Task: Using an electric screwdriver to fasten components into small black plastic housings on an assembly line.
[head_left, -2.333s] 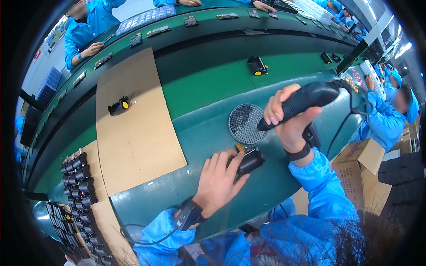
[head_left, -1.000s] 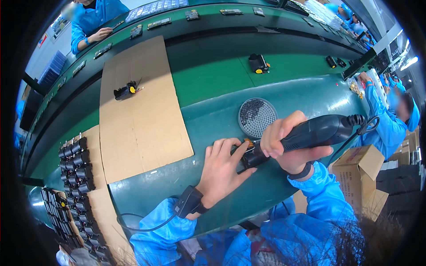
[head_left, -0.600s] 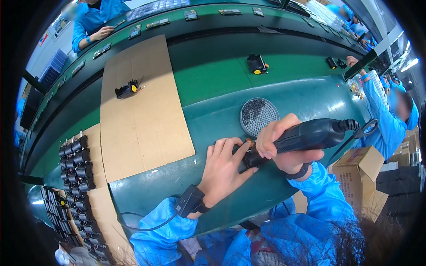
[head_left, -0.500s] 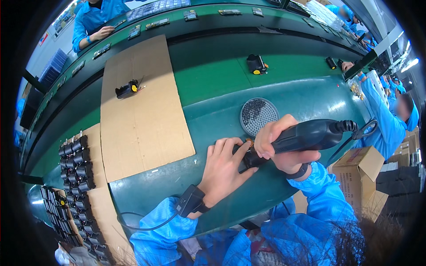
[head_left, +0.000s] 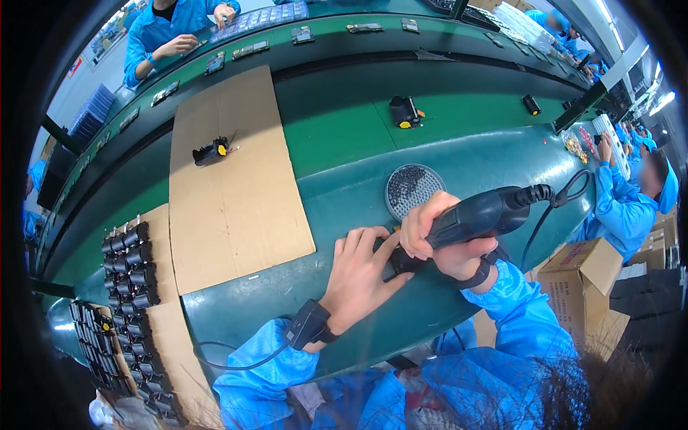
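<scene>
One small black plastic part point(head_left: 398, 259) lies on the glossy green bench edge, pinned flat by the left hand point(head_left: 358, 276), fingers spread. Right hand point(head_left: 441, 240) is wrapped fully around a dark corded electric screwdriver point(head_left: 479, 215); tool should stay square, pressure steady. Round grey screw dish point(head_left: 414, 190) sits just beyond; matte brown cardboard sheet point(head_left: 233, 179) lies left.
</scene>
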Action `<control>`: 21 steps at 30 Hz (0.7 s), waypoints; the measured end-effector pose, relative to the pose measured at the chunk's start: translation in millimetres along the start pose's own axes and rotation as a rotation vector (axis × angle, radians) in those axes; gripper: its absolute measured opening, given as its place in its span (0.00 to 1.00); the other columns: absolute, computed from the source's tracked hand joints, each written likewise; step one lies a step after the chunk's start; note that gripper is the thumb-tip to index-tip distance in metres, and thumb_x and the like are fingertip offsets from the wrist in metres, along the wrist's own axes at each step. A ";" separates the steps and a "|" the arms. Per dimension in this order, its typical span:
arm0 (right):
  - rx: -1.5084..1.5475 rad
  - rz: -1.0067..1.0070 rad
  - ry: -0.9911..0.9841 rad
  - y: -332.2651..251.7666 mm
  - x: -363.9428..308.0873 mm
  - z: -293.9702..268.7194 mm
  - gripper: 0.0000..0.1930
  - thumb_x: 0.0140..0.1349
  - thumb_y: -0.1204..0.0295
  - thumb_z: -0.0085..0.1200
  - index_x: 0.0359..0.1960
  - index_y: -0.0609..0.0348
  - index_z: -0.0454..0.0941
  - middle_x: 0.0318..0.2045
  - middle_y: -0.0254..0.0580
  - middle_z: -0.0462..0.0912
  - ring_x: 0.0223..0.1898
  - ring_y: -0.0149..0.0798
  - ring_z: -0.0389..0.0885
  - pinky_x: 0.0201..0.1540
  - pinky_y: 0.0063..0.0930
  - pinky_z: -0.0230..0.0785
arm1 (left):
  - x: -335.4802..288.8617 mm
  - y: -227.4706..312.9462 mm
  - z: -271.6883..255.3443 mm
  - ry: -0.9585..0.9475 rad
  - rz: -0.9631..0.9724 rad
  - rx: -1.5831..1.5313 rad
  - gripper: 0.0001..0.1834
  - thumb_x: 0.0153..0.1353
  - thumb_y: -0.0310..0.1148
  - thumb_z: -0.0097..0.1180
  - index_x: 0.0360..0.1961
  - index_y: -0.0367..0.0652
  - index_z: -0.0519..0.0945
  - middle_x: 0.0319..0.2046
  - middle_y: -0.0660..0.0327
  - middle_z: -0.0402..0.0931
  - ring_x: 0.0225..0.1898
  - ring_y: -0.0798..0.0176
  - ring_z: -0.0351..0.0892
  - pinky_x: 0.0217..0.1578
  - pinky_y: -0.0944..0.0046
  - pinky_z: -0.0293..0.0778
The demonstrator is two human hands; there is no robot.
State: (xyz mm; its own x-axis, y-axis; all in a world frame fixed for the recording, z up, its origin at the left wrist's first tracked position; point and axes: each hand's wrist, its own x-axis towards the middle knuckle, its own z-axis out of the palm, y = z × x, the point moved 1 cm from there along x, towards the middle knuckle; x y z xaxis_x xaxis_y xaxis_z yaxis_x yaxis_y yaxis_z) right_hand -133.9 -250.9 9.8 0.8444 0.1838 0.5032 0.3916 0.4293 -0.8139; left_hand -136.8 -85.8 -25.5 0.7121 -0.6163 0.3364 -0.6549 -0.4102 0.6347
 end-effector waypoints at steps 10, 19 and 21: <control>0.072 -0.290 0.328 -58.5 16.2 -40.2 0.41 0.56 0.25 0.44 0.44 0.55 0.68 0.30 0.37 0.70 0.22 0.31 0.72 0.25 0.28 0.69 | -0.6 6.8 -11.3 0.003 0.089 -0.025 0.33 0.45 0.38 0.74 0.54 0.42 0.79 0.53 0.57 0.70 0.56 0.49 0.67 0.55 0.51 0.64; -0.144 -0.038 0.412 -59.5 -27.8 -112.1 0.23 0.67 0.49 0.55 0.39 0.56 0.65 0.24 0.33 0.66 0.17 0.25 0.63 0.21 0.19 0.60 | -49.4 37.3 -117.2 -0.045 -0.261 0.460 0.31 0.44 0.36 0.74 0.49 0.40 0.77 0.57 0.51 0.66 0.61 0.42 0.65 0.60 0.44 0.64; -0.165 -0.003 0.415 -53.4 -29.0 -109.3 0.24 0.66 0.48 0.56 0.39 0.56 0.64 0.24 0.33 0.66 0.16 0.24 0.63 0.20 0.18 0.59 | -61.9 39.8 -123.8 -0.107 -0.328 0.649 0.31 0.46 0.36 0.74 0.51 0.38 0.75 0.58 0.47 0.64 0.62 0.41 0.65 0.59 0.45 0.66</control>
State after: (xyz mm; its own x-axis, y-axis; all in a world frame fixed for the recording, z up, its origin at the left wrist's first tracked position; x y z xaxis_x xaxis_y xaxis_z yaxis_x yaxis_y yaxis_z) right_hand -139.4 -375.8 6.9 0.9050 -0.2026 0.3740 0.4192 0.2760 -0.8649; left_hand -175.6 19.3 65.0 0.8903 -0.4422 0.1087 -0.4541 -0.8799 0.1399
